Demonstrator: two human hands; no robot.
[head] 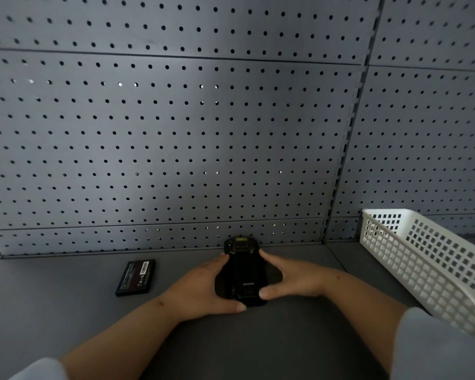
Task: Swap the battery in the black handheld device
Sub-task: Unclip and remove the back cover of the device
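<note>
Device: we see the black handheld device (242, 272) lying flat on the grey shelf surface (66, 311), back side up, squarely between our two hands, its long axis running away from us toward the pegboard wall (176, 133).

Left hand: our left hand (203, 289) cups the device's left edge; the fingers (221, 260) lie along the far part of that side and the thumb (237, 307) curls in under the near end, touching the casing.

Right hand: our right hand (291, 278) mirrors it on the right edge, with the fingertips (262, 253) reaching up toward the device's far end and the thumb (265, 293) pressed against the near right corner.

Grasp: both hands are closed around the device from the sides; it rests on the shelf and is held there.

Device detail: past our fingertips the far end of the device shows a small window with yellowish parts, and white lettering sits on the lower back just beside our right thumb.

Battery: a loose black battery (135, 277) lies flat on the shelf beyond our left wrist, well apart from that hand, label side up, touched by neither hand.

Basket: a white perforated basket (422, 264) stands to the outside of our right forearm, apart from the hand.

Sleeves: pale grey sleeves (436, 349) are pushed up, leaving both forearms bare.
</note>
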